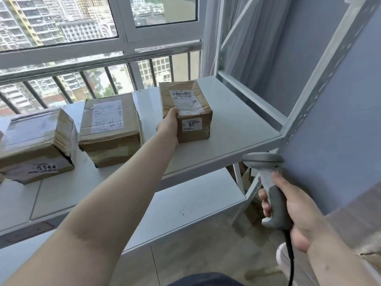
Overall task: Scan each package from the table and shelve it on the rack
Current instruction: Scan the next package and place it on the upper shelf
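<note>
Package (186,112) sits on the rack shelf (237,129) in the left hand (168,125) grip, shelving nearly done; release next, while the right hand (296,211) holds the scanner (272,195).

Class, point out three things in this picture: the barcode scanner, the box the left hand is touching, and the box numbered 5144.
barcode scanner (275,200), head view, on its grey handle.
box at the left hand (185,100), head view, on its top shipping label.
box numbered 5144 (46,167), head view, on its front number sticker.

Left hand (168,125) on shelved package (186,111)
</note>
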Tool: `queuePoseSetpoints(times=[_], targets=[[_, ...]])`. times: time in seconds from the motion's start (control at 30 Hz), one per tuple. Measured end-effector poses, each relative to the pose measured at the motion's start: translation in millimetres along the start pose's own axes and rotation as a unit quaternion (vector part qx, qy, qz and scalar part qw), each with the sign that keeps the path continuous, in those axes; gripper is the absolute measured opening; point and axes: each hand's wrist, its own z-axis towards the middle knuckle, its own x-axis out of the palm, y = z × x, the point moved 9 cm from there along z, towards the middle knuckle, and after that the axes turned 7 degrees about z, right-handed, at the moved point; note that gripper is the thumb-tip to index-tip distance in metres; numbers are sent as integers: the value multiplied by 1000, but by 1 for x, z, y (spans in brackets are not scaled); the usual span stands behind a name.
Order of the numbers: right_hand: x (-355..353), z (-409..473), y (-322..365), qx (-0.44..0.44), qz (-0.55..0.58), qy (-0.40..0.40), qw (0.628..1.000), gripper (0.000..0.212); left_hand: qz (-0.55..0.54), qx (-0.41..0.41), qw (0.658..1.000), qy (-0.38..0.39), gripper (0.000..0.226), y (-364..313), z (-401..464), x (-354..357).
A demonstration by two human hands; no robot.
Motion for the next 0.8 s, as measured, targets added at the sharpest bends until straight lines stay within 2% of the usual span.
queuePoseSetpoints(times=[0.1, 0.23, 0.3, 0.37, 0.43, 0.53, 0.7, 0.8], targets=[[1, 4, 2, -6, -10, -3, 1000, 35, 13, 2, 1000, 2, 42, -2, 4, 1], [0, 7, 6, -16, -15, 7, 1000, 39, 3, 14, 1000, 4, 53, 0, 5, 2], [-5, 5, 9, -18, -14, 10, 1000, 38, -12, 9, 1000, -6, 74, 7, 5, 2], [-11, 2, 10, -17, -12, 12, 1000, 37, -2, -12, 999, -37, 105, 20, -2, -2], [-19, -2, 9, -13, -11, 16, 1000, 37, 16, -10, 997, -69, 114, 35, -24, -4], [-38, -10, 4, -4, -6, 18, 1000, 39, 52, 31, 993, -97, 89, 60, -63, 4], [-78, -30, -11, 22, 12, 9, 1000, 35, 18, 121, 989, -84, 58, 106, -124, 20], [-102, -46, -25, 39, 15, -3, 999, 34, 27, 86, 996, -30, 42, 152, -149, 35]])
